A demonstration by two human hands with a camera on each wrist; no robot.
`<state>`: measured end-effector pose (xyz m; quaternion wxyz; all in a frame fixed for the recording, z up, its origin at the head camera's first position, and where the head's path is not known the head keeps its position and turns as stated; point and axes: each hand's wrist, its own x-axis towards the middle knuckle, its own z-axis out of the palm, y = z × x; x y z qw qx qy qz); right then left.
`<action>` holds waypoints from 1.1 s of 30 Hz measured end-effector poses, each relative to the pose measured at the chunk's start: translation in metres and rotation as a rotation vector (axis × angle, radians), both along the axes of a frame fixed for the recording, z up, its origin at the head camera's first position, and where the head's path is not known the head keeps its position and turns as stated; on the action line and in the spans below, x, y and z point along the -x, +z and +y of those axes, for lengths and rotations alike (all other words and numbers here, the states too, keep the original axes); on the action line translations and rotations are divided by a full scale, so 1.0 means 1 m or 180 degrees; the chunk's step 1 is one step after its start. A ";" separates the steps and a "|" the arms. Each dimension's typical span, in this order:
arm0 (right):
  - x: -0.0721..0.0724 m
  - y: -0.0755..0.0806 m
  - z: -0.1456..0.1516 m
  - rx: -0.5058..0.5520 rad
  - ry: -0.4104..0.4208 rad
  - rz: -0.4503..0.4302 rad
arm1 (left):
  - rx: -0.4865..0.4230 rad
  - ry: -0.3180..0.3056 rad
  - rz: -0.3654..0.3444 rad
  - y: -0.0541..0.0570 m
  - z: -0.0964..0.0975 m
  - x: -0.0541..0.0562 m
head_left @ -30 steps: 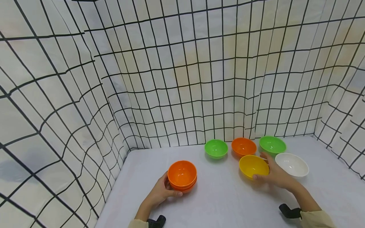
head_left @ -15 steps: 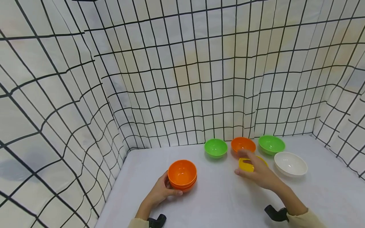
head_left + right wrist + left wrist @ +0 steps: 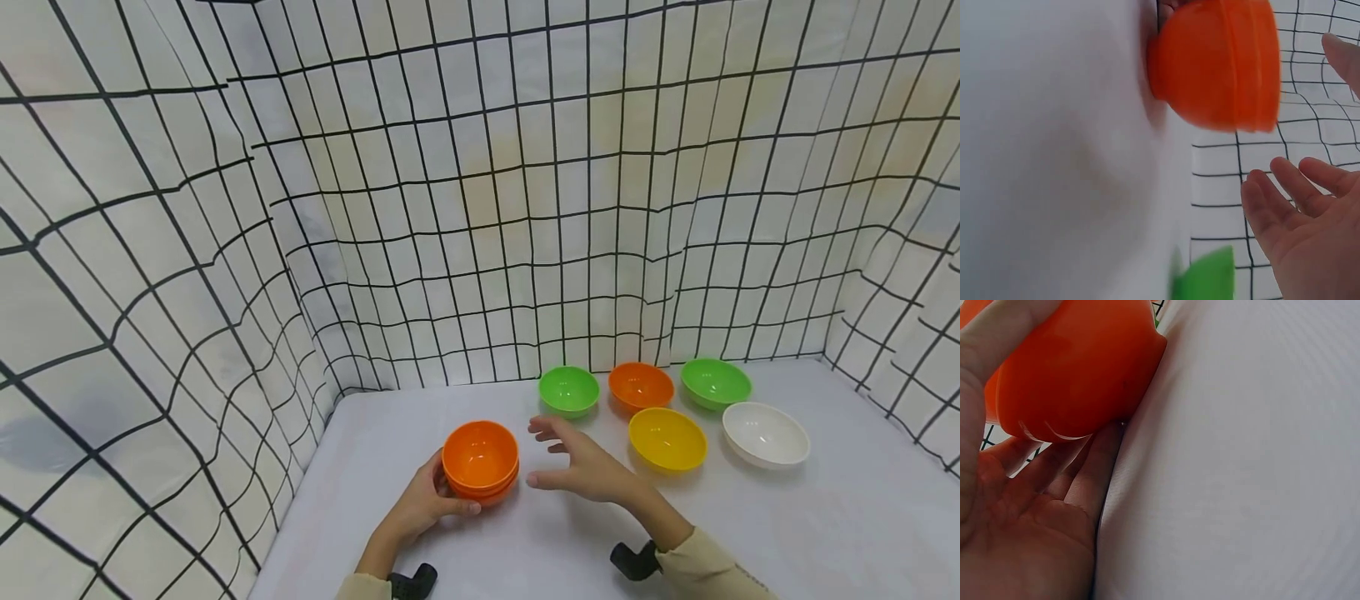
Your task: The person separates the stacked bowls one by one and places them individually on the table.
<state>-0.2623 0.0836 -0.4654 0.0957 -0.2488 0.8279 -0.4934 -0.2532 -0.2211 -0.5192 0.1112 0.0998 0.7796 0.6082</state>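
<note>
A stack of nested orange bowls point(image 3: 481, 457) stands upright on the white tabletop. My left hand point(image 3: 426, 502) grips its left side, with the thumb along the near side and the fingers behind. In the left wrist view the stack point(image 3: 1079, 369) sits between thumb and fingers point(image 3: 1094, 469), its base on the cloth. Just right of the stack, my right hand point(image 3: 581, 465) is in the air, holding nothing, fingers spread toward the bowls. The right wrist view shows that hand point(image 3: 1316, 219) apart from the orange stack point(image 3: 1216, 65).
Along the back stand a green bowl point(image 3: 568, 392), a single orange bowl point(image 3: 641, 387) and a second green bowl point(image 3: 716, 383). A yellow bowl point(image 3: 667, 439) and a white bowl point(image 3: 766, 434) sit in front of them. White sheets with black grid lines point(image 3: 480, 208) wall the table's back and sides.
My right hand has let go of the yellow bowl and moved left, ending beside the orange stack. The yellow bowl stays where it was. My left hand keeps its grip in place.
</note>
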 end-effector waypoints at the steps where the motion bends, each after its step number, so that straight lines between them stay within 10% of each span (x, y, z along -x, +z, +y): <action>1: 0.002 -0.003 -0.006 0.0014 0.0033 -0.0003 | 0.0002 0.0001 0.0005 0.000 0.000 0.000; 33: 0.019 -0.034 -0.061 0.0372 0.0134 -0.0326 | 0.0119 -0.0066 0.0112 0.003 -0.001 -0.002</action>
